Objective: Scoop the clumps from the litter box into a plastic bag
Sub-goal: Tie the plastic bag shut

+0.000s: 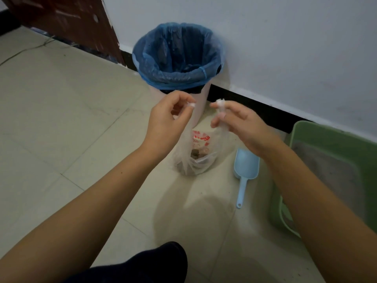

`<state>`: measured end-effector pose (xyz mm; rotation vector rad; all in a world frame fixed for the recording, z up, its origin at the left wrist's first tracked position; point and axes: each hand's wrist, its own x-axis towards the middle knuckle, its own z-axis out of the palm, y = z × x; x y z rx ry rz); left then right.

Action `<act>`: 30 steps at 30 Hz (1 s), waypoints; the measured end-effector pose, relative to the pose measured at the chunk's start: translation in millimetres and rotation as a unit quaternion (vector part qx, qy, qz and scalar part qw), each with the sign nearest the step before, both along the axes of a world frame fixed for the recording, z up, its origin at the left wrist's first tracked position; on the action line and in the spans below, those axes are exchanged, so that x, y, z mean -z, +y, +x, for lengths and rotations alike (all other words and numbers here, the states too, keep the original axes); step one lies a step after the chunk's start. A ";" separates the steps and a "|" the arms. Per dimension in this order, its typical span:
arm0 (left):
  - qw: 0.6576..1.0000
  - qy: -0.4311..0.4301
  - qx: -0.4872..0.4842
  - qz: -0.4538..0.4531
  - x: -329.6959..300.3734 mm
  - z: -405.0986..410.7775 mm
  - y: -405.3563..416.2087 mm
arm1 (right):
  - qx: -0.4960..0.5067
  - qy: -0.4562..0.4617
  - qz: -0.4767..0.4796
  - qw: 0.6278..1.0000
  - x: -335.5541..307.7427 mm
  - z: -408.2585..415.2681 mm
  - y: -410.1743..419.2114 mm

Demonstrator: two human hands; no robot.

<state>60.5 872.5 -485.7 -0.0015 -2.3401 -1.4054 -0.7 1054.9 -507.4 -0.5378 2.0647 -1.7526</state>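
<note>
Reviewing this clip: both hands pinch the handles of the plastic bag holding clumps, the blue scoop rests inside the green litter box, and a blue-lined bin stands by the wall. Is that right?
Not quite. The head view shows the blue scoop lying on the floor tiles between the plastic bag and the green litter box, not inside it. The rest holds: the left hand and right hand pinch the handles, and the blue-lined bin stands by the wall.

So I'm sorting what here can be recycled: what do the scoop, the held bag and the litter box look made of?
Scoop: seemingly hard plastic, pale blue, smooth with a soft sheen. Bag: thin clear plastic film with red print; it wrinkles and shows dark clumps through it. Litter box: probably moulded plastic, matt green, rounded rim.
</note>
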 end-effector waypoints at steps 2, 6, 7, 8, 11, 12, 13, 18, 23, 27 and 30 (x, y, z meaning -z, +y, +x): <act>0.999 0.004 0.043 -0.024 -1.3 0.4 6.0 | -0.074 0.047 0.123 0.989 -2.0 6.8 -10.2; 0.991 -0.026 0.090 -0.093 11.2 0.8 21.1 | -0.086 0.065 0.180 0.978 5.8 23.2 -30.9; 0.991 -0.035 0.092 -0.091 15.1 -0.4 22.3 | -0.054 0.054 0.172 0.982 8.2 23.5 -32.2; 0.992 -0.049 0.092 -0.072 18.5 -2.3 21.7 | -0.029 0.035 0.166 0.985 9.8 23.9 -32.4; 0.990 -0.106 0.091 -0.019 28.1 -10.3 13.7 | 0.008 -0.015 0.159 0.987 10.8 19.8 -30.8; 0.988 -0.124 0.093 -0.022 32.2 -12.1 10.7 | 0.016 -0.020 0.163 0.986 11.4 17.8 -29.8; 0.985 -0.133 0.097 -0.042 36.6 -12.7 8.6 | 0.020 -0.018 0.165 0.986 11.8 16.2 -29.1; 0.965 -0.112 0.108 -0.212 54.6 -13.5 6.0 | 0.011 0.005 0.158 0.987 19.7 12.1 -25.2; 0.989 -0.134 0.014 -0.052 58.2 -18.3 9.7 | -0.064 -0.018 0.195 0.979 31.8 7.2 -13.9; 0.949 -0.259 0.088 0.158 68.9 -13.6 11.8 | -0.039 -0.094 0.094 0.990 40.2 2.8 -6.0; 0.927 -0.293 0.219 0.085 81.5 -4.8 18.7 | -0.036 -0.165 -0.003 0.986 40.2 1.2 -0.5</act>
